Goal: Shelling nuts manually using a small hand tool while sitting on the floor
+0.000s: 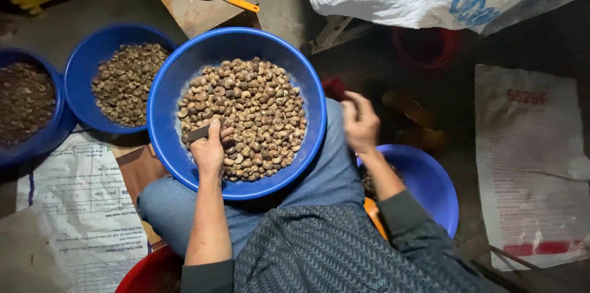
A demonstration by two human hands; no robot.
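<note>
Head view: four blue bowls, the big blue bowl [163, 109] of nuts [252, 115] on the lap. Left hand [210, 148] grips a small blade [200, 132] among them; right hand [360, 122] hovers loosely curled, holding nothing I can see.

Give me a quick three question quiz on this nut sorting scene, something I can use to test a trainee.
1. True or false: the left hand rests inside the large blue basin on the person's lap.
2. What fills that basin? A) brown nuts B) water C) rice
3. Where is the right hand?

Key
1. True; it lies on the nuts, holding a small flat dark tool.
2. A.
3. Raised in the air right of the basin, above the knee, blurred; whether it holds anything cannot be told. A smaller blue bowl sits below it.
</note>
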